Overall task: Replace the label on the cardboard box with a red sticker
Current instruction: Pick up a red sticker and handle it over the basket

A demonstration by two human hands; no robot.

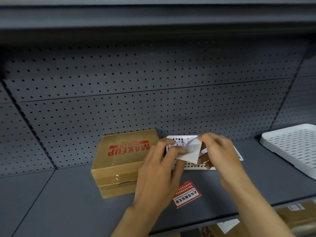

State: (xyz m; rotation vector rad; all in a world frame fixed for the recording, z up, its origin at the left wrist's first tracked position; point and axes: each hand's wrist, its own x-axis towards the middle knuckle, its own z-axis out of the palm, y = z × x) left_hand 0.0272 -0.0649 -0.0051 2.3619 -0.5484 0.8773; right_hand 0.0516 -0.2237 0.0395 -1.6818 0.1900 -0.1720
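Note:
A brown cardboard box printed with red "MAKEUP" lettering sits on the grey shelf, left of centre. A red sticker with white and black text lies flat on the shelf in front, between my forearms. Both hands hold a white sheet of paper, partly folded, above a small white basket. My left hand pinches its left side and my right hand pinches its top right corner. Faint red marks show on the sheet.
A small white perforated basket stands behind my hands against the pegboard back wall. A large white perforated tray lies at the right. Brown packages sit on the lower shelf, bottom right. The shelf edge runs below.

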